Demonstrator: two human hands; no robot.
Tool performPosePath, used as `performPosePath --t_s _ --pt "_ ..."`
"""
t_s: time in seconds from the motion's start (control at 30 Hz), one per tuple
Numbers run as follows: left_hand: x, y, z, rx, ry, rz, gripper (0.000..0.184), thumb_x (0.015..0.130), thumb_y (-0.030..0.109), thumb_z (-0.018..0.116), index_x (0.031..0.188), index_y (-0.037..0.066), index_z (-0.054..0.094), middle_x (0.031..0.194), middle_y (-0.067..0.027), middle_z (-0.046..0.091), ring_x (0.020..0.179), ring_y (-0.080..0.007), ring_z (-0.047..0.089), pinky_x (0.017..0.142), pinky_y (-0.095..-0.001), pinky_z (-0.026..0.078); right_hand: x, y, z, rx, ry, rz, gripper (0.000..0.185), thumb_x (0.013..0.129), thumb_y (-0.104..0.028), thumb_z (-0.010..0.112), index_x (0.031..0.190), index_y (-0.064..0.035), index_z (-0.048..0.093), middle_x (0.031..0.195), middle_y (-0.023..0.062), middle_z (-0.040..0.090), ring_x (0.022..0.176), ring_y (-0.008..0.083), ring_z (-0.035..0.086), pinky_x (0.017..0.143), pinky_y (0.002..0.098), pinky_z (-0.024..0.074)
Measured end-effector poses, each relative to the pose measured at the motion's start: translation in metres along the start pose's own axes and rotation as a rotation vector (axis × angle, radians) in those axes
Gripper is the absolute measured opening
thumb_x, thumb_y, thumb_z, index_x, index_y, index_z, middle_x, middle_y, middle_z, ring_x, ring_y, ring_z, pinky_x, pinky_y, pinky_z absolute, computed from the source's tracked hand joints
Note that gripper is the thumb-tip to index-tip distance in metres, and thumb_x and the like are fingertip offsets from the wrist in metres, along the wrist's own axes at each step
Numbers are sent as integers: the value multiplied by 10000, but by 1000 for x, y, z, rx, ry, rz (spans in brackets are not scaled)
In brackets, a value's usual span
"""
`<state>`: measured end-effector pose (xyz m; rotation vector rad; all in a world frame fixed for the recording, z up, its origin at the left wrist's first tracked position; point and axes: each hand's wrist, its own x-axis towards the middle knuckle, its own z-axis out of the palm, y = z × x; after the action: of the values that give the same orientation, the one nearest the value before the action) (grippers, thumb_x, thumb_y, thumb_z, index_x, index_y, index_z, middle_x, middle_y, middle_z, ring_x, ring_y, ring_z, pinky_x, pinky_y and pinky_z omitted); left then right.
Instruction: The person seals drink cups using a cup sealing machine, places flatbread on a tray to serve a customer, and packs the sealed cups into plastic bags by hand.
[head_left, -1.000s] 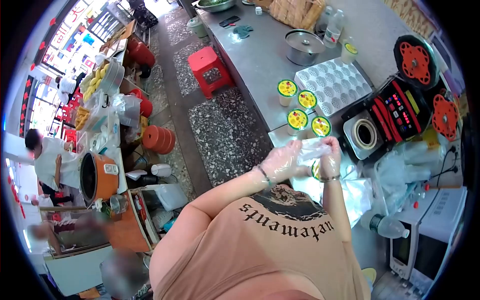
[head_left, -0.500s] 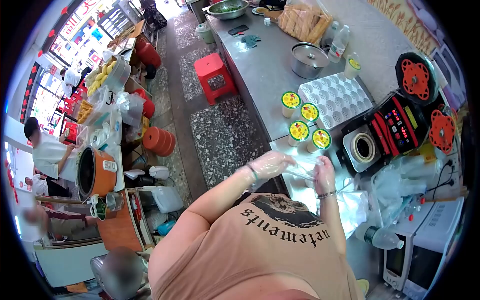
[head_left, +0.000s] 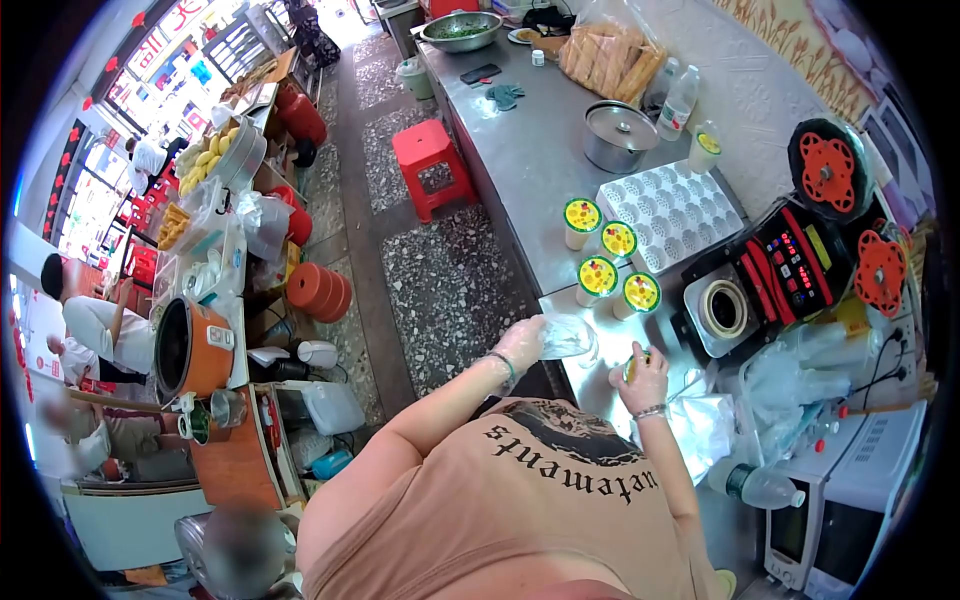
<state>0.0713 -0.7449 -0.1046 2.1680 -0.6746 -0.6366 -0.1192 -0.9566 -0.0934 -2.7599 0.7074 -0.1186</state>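
My left hand (head_left: pixel 521 343), in a clear plastic glove, pinches a crumpled clear plastic bag (head_left: pixel 568 338) by the counter's front edge. My right hand (head_left: pixel 645 382), also gloved, is wrapped over a cup (head_left: pixel 630 369) whose yellow-green lid shows between the fingers; most of it is hidden. Just beyond my hands stand several lidded cups, one nearest the right hand (head_left: pixel 640 294) and another nearest the bag (head_left: pixel 597 278). Their lids carry a yellow, green-rimmed print. Beside my right wrist lies a shiny silver sheet or bag (head_left: pixel 700 430).
A white egg tray (head_left: pixel 668 212), a lidded pot (head_left: pixel 620 137) and a black-red machine (head_left: pixel 780 262) stand on the metal counter (head_left: pixel 520 160). At right are a plastic bottle (head_left: pixel 765 484) and a microwave (head_left: pixel 840 490). A red stool (head_left: pixel 432 165) stands in the aisle; people are at left.
My right hand has let go of the plastic bag and closed around a cup lower down. My left hand keeps the bag and has shifted slightly. A person at left has moved.
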Motion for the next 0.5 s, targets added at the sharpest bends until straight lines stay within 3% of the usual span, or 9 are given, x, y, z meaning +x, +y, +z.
performPosePath --t_s 0.07,0.13,0.2,0.23,0.3,0.37,0.4,0.47,0.5 --pt "-2 0 0 14 0 25 332 866 42 484 1179 62 593 1070 -213 645 1037 -342 614 904 -393 473 -1 41 8 221 89 -65 597 785 -242 698 1324 -104 482 1139 177 529 1035 343 536 893 436 460" --pt "-3 5 -7 -76 12 -52 326 863 49 493 1171 62 597 1074 -211 647 1047 -341 613 910 -392 475 -13 60 -12 1042 -41 294 525 846 -331 649 1304 -119 501 1060 138 591 934 292 585 772 401 514" --pt "7 -6 -6 -53 7 18 323 859 60 506 1169 64 597 1076 -208 648 1053 -340 611 910 -392 477 -20 20 -56 2055 229 541 495 880 -409 585 1289 -140 511 1034 109 617 856 255 591 670 382 522" --pt "5 -6 -3 -35 -13 80 322 855 70 519 1167 65 598 1078 -204 650 1059 -340 609 910 -392 479 -27 32 -62 2435 128 702 514 883 -444 540 1299 -147 488 1098 134 596 897 282 567 656 399 513" --pt "8 -7 15 -124 -12 201 382 817 39 566 1197 75 579 1041 -194 662 1003 -304 637 885 -376 492 -29 30 -62 2845 -169 269 692 864 -534 490 1450 -205 328 1314 167 470 1046 380 503 709 477 510" --pt "7 31 8 -53 -102 251 410 831 27 592 1238 71 561 1100 -170 654 1032 -247 629 900 -354 490 -30 18 -80 2783 -388 -49 743 859 -508 541 1488 -236 253 1348 179 424 1094 389 468 738 490 513" --pt "10 44 8 -316 -232 334 431 847 96 653 1262 51 549 1152 -121 651 1064 -180 609 923 -332 482 -27 28 -74 2773 -330 -71 834 820 -504 601 1498 -217 209 1342 193 432 1111 385 462 772 485 515" --pt "10 71 8 -578 -329 351 450 846 61 662 1278 31 539 1168 -53 641 1073 -126 588 968 -298 458 -30 34 -73 2699 -84 180 736 835 -496 582 1421 -119 342 1362 192 426 1103 391 469 738 457 516" --pt "16 68 11 -396 -326 323 457 847 18 641 1289 38 527 1181 -63 636 1096 -133 581 987 -297 446 -26 39 -77 2533 -146 235 689 840 -487 565 1378 -89 399 1347 186 437 1108 345 483 720 448 513"
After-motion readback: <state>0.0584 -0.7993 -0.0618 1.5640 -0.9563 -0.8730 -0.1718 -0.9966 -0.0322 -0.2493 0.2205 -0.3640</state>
